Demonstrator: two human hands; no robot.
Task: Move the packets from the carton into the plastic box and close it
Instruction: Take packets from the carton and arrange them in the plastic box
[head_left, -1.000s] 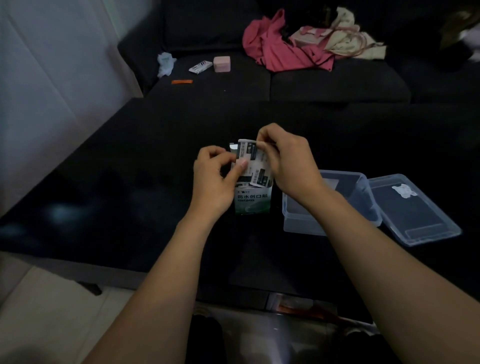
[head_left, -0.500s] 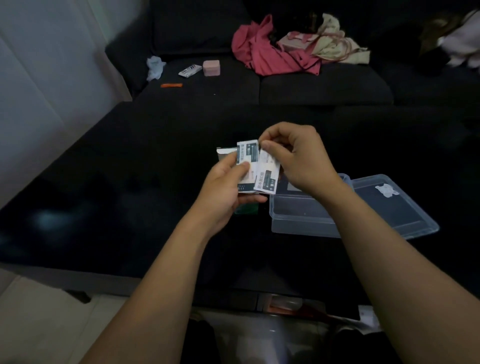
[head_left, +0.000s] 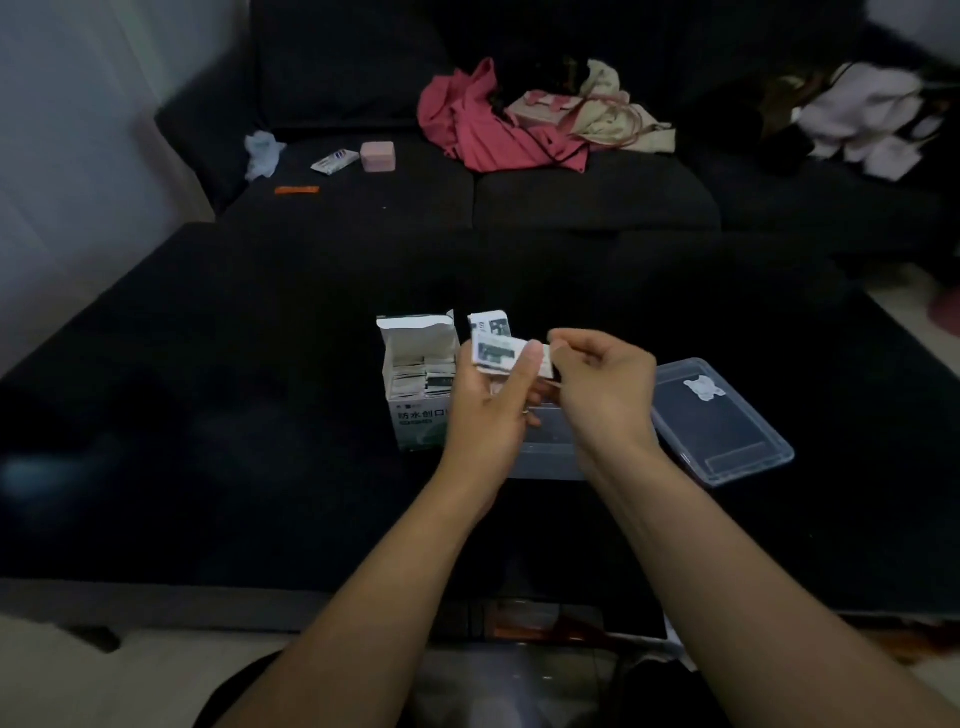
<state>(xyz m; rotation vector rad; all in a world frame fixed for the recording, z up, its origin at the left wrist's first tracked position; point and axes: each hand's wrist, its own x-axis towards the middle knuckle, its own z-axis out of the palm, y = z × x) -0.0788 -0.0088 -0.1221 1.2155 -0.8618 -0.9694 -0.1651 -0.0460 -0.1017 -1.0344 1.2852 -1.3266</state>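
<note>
An open white-and-green carton (head_left: 415, 384) stands on the dark table, with several packets still inside. Just right of it, my left hand (head_left: 491, 405) holds a small stack of white packets (head_left: 493, 345) between thumb and fingers, above the clear plastic box (head_left: 550, 447). My right hand (head_left: 605, 384) pinches the right end of that stack. The hands hide most of the box. Its clear lid (head_left: 722, 421) lies flat on the table to the right.
A dark sofa (head_left: 592, 197) runs behind the table, with red and beige clothes (head_left: 488, 124), a pink block (head_left: 377, 156), a small white packet (head_left: 335, 161) and an orange stick (head_left: 297, 190) on it. A pale wall is at left.
Both hands lifted the stack of packets out of the carton and carried it right, over the plastic box. The carton now stands uncovered at left. The view shifted.
</note>
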